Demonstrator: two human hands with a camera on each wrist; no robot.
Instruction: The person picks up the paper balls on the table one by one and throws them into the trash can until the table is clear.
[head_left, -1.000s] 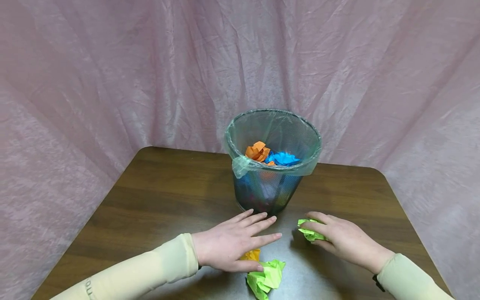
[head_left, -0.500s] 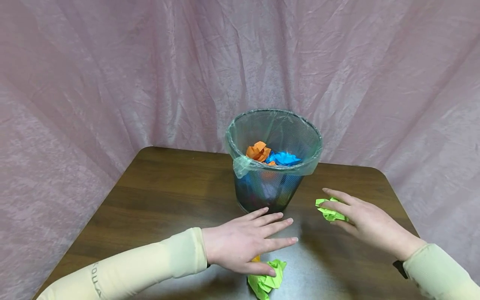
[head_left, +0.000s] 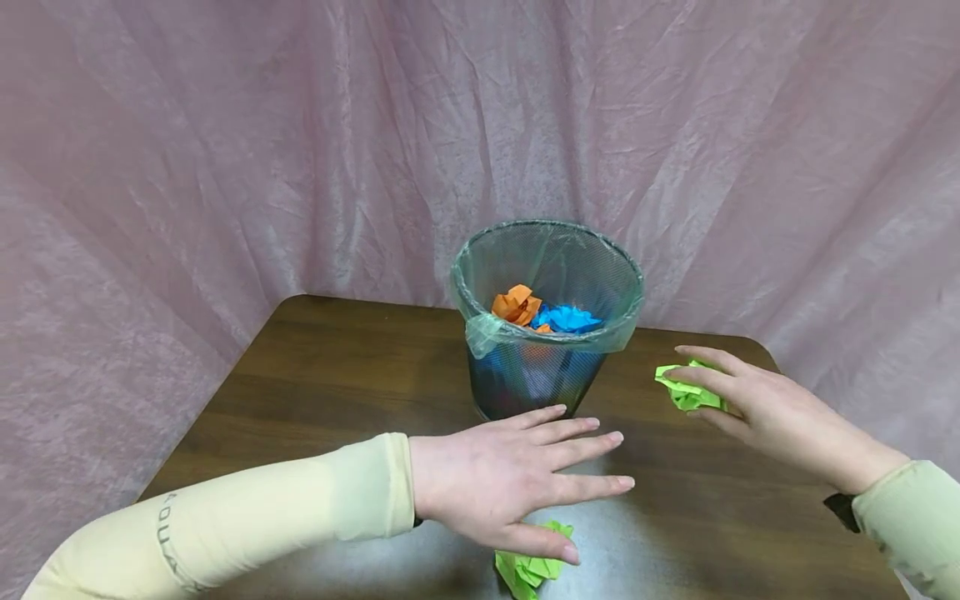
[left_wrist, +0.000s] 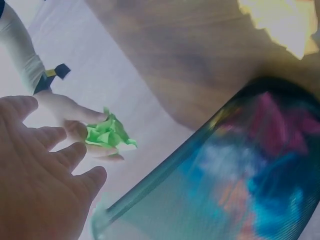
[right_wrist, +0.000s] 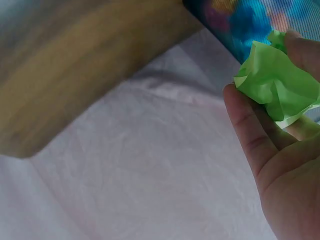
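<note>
My right hand holds a crumpled ball of green paper between thumb and fingers, raised to the right of the mesh waste bin. In the right wrist view the same green paper ball sits at the fingertips. My left hand is spread palm down in front of the bin, fingers straight and holding nothing. Beneath its thumb in the head view lies a second crumpled green paper on the table. The bin has a pale green liner folded over its rim.
Crumpled orange paper and blue paper lie inside the bin. The brown wooden table has rounded far corners. Pink curtain cloth hangs behind it. A bright yellowish paper shows in the left wrist view.
My right hand has moved right and farther out with its green paper. The left hand has slid to the right, covering the yellow-orange paper that showed earlier in the head view.
</note>
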